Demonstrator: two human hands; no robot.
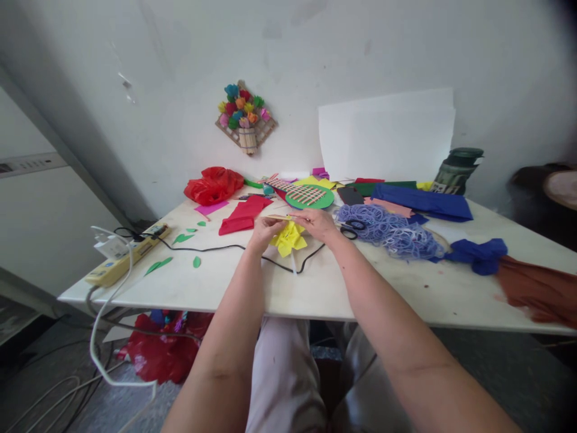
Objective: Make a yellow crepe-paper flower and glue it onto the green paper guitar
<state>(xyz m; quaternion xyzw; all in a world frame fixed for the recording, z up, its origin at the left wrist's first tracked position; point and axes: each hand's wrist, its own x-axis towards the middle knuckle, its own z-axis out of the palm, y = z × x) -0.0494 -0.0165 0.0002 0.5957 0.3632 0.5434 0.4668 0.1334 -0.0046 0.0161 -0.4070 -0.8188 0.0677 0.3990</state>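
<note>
My left hand (267,232) and my right hand (317,223) are close together over the middle of the white table (225,282). Both have their fingers closed on a thin, pale tan strip (278,217) stretched between them; I cannot tell whether it is wood or folded paper. Just below and between the hands is a yellow crepe-paper flower (288,239), its petals spread. A short whitish stick (294,263) shows under the flower, beside a black cable. Black-handled scissors (350,230) lie to the right of my right hand.
Red paper (241,215), green paper leaves (183,238) and a power strip (108,270) lie left. A green round piece with woven sticks (311,195) lies behind my hands. Tangled blue-violet string (392,231), blue paper (424,203) and a dark bottle (457,171) stand right.
</note>
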